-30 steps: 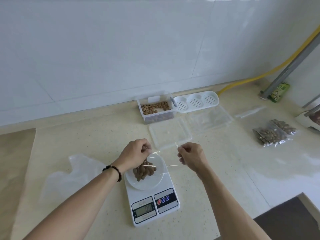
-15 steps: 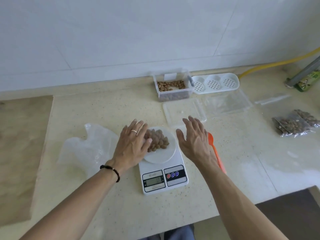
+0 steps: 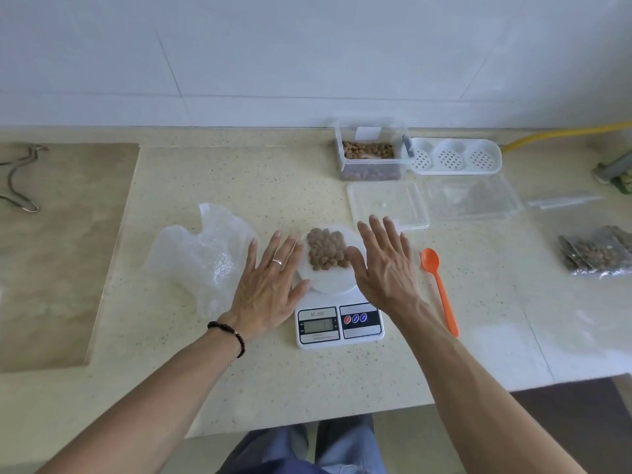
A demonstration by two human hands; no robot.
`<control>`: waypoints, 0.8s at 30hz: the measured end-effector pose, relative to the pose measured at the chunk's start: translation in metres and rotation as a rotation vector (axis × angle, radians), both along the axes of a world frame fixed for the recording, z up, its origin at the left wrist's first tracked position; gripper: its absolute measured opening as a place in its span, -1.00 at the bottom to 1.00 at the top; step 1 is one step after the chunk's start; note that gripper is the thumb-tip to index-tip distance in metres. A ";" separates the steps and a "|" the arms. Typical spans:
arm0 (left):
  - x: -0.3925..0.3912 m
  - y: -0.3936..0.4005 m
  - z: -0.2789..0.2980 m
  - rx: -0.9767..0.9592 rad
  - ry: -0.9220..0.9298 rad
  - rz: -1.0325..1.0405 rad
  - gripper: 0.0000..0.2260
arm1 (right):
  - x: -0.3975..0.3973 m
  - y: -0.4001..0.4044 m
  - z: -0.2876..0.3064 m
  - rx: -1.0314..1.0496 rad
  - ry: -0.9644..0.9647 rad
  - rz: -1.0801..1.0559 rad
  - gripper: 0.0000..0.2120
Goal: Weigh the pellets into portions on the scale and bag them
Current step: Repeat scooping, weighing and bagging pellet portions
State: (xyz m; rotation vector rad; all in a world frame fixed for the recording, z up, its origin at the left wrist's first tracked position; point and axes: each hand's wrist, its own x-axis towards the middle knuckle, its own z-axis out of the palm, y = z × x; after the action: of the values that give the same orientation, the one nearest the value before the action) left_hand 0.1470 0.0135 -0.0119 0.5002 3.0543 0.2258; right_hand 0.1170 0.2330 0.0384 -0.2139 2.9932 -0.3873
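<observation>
Both hands are lying flat with fingers straight, gripping nothing: the left hand [image 3: 270,285] is covering the left edge of the scale [image 3: 337,302], the right hand [image 3: 386,268] the right edge, thumbs pointing inward. The pellets [image 3: 326,249] are sitting in a loose heap on the round white pan [image 3: 330,283], between the two hands and just beside both thumbs.

The risk, as I am judging it, is that either palm is bearing on the pan or body and skewing the reading; the display is too dim to read. A careless lift could also be knocking pellets off the shallow pan onto the counter [image 3: 307,388].

Further out, a crumpled clear bag [image 3: 205,254] is lying left of the left hand, an orange spoon [image 3: 439,289] just right of the right hand, the pellet tub [image 3: 371,153] behind, and filled bags [image 3: 595,253] far right.
</observation>
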 end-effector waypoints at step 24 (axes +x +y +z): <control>-0.090 0.091 0.029 0.046 -0.117 -0.164 -0.46 | 0.012 0.075 0.005 -0.339 -0.092 -0.542 -0.56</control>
State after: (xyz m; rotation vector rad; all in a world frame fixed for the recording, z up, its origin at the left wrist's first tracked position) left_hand 0.0568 0.1047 0.0174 0.7097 2.8817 0.3078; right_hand 0.1295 0.3079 0.0430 0.5834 2.8298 -0.9251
